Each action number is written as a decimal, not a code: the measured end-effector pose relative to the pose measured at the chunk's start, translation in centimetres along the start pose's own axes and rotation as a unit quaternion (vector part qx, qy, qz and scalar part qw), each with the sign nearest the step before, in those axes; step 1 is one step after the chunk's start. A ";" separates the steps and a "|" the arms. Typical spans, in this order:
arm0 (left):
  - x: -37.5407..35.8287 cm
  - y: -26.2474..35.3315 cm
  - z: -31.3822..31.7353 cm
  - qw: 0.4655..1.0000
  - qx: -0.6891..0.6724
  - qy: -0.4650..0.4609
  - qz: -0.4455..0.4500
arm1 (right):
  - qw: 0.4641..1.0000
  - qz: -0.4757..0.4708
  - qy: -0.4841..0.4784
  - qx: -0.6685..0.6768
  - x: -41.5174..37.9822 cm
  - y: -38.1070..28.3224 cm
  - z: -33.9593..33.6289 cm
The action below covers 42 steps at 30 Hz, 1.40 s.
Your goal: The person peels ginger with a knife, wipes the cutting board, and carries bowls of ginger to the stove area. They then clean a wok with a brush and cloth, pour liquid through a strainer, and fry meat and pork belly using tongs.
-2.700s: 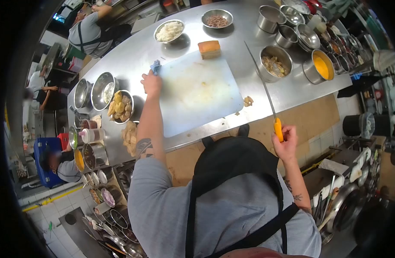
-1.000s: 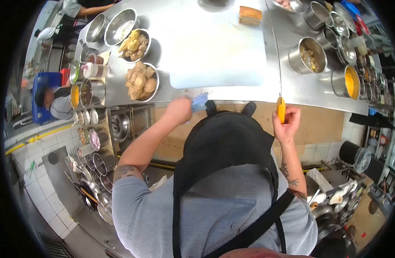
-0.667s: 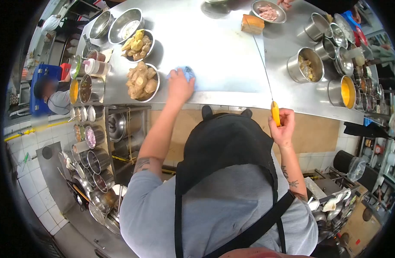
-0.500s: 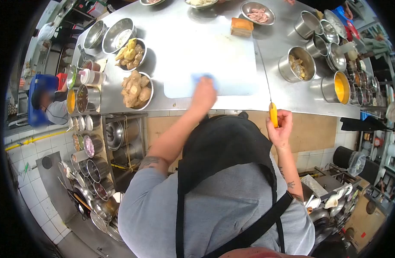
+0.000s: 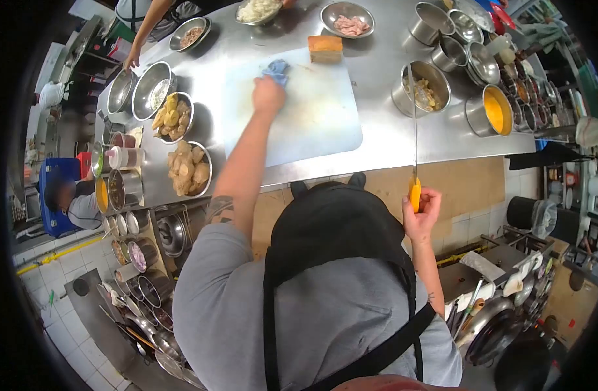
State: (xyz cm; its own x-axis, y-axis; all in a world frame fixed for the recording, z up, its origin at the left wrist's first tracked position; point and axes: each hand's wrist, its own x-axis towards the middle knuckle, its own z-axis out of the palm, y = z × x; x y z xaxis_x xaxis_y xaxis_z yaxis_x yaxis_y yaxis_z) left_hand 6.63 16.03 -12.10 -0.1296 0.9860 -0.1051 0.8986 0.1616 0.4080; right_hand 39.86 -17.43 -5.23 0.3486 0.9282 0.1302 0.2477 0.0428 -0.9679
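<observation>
On the white cutting board (image 5: 312, 133), my left hand (image 5: 268, 96) presses a crumpled blue cloth (image 5: 277, 70) near the far left part. Brownish smears and wet-looking patches mark the board. In my right hand (image 5: 424, 216) is the yellow handle of a long knife (image 5: 415, 140), held at the table's near edge. Its thin blade points away from me and passes in front of a steel pot (image 5: 403, 103) with yellowish-brown pieces. At the board's far right edge sits a block with a browned top (image 5: 325, 49).
Bowls of ginger-like pieces (image 5: 189, 171) stand left of the board. A bowl of pink meat strips (image 5: 349, 26) is at the back. Another person's hand (image 5: 132, 57) reaches to a steel bowl (image 5: 121, 91). Several pots, including one with orange content (image 5: 495, 111), line the right.
My left hand has moved the cloth away from me, to the far left of the board. The knife stays in my right hand. The view shifted, and another person's arm now shows at upper left.
</observation>
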 end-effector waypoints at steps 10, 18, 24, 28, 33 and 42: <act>1.2 1.7 -3.1 0.997 0.012 0.042 0.070 | 0.998 -0.044 -0.030 -0.036 0.7 -1.1 -0.3; 4.2 0.9 -0.6 0.999 -0.029 0.022 -0.027 | 0.998 0.015 -0.046 -0.028 -0.9 -0.6 -0.8; -3.7 11.9 4.4 0.973 0.015 -0.110 0.201 | 0.998 0.001 -0.058 -0.029 0.1 -0.7 -0.6; -4.6 16.6 3.3 0.961 0.056 -0.090 0.255 | 0.998 -0.006 -0.056 -0.028 0.4 -1.1 -0.9; -3.2 19.2 7.8 0.916 0.235 -0.145 0.292 | 0.999 0.002 -0.041 -0.016 0.2 -0.4 -1.8; -19.2 20.6 3.8 0.766 0.233 -0.447 0.398 | 0.989 0.060 -0.085 0.100 2.2 -0.2 -3.9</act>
State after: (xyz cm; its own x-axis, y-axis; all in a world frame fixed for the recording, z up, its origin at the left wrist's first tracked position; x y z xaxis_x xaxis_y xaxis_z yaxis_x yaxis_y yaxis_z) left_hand 29.19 0.31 -5.10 0.6900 0.3072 -0.6554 0.6223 -0.7142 0.3204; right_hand 44.15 -16.83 -3.95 0.2033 0.9791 -0.0108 0.0234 -0.0159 -0.9996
